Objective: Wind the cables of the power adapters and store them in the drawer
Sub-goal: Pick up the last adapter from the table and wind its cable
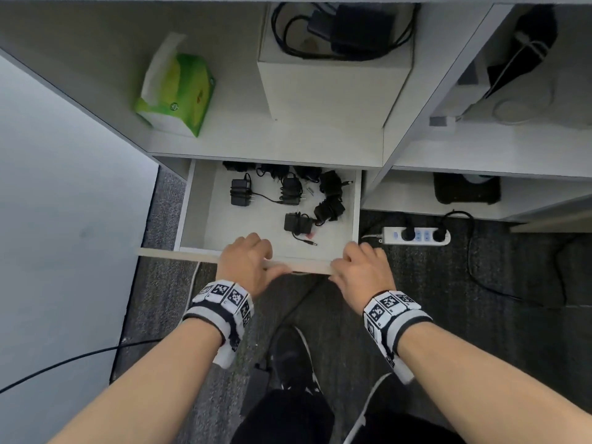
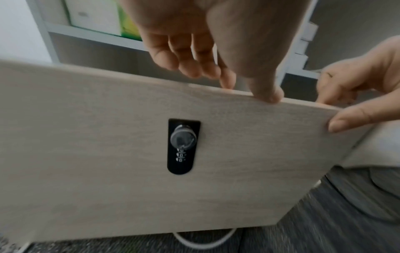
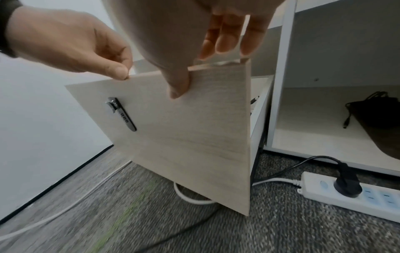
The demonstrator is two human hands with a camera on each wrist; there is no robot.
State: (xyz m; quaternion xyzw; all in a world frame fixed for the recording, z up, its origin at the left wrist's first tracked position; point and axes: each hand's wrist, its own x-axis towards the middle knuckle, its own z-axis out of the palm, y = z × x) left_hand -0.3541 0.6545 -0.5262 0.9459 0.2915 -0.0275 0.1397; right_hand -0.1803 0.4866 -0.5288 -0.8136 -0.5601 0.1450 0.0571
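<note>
The drawer (image 1: pixel 187 203) stands pulled out under the shelf. Inside lie several black power adapters, among them one at the left (image 1: pixel 240 192), one in the middle (image 1: pixel 291 190) and one near the front (image 1: pixel 298 222), cables mostly wound. My left hand (image 1: pixel 256 254) grips the top edge of the drawer front (image 2: pixel 108 154), fingers behind the panel and thumb on the edge (image 2: pixel 233 82). My right hand (image 1: pixel 358 264) grips the same edge near its right corner, thumb on the front face (image 3: pixel 190 68). Another adapter (image 1: pixel 349 27) with a loose cable lies on a white box on the shelf.
A combination lock (image 2: pixel 181 145) sits on the drawer front. A green tissue pack (image 1: pixel 179 91) lies on the shelf. A white power strip (image 1: pixel 416 236) and cables lie on the carpet at the right. A black bag (image 1: pixel 466 189) fills the lower right shelf. My shoe (image 1: pixel 294 357) is below the drawer.
</note>
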